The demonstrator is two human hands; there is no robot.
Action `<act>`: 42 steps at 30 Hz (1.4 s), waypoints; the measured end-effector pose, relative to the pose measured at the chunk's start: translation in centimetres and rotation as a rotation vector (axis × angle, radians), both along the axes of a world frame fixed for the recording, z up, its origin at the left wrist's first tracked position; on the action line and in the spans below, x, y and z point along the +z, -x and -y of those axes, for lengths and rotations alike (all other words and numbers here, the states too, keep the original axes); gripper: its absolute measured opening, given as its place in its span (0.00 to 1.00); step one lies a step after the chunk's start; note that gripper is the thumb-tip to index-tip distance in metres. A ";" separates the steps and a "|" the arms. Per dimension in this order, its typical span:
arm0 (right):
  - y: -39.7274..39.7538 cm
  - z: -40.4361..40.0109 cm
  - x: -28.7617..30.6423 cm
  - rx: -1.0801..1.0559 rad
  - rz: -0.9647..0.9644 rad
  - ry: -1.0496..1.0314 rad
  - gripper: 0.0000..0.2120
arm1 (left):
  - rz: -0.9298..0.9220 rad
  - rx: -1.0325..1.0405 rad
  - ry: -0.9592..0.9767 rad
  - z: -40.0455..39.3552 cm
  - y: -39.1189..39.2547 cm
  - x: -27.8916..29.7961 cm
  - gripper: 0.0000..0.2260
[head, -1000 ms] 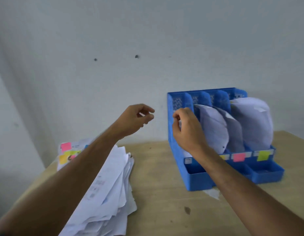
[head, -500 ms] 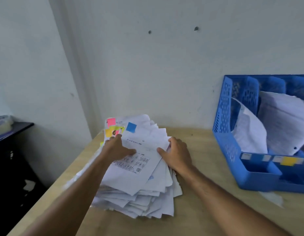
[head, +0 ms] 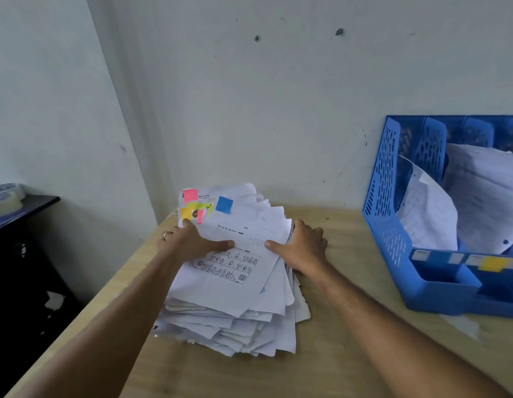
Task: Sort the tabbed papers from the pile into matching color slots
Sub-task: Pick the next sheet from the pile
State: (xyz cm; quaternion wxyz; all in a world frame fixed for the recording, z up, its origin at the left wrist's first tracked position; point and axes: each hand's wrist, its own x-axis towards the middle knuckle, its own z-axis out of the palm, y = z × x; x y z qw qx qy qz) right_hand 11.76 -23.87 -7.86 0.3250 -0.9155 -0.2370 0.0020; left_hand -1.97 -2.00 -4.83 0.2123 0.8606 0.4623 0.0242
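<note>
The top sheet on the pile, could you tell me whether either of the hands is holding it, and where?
Both hands rest on the top sheet: left hand at its left edge, right hand at its right edge. Whether either truly grips it cannot be told.
</note>
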 end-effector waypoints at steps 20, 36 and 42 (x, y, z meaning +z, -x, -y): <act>-0.7 12.1 1.7 -0.116 0.163 0.163 0.23 | -0.055 -0.315 -0.067 12.3 -2.6 0.9 0.63; -1.1 12.7 2.2 -0.121 0.389 0.092 0.05 | 0.287 -0.506 -0.100 13.9 -6.7 1.5 0.45; -0.9 12.8 4.0 -0.045 0.420 -0.131 0.16 | 0.489 -0.497 -0.047 12.3 -7.9 1.7 0.23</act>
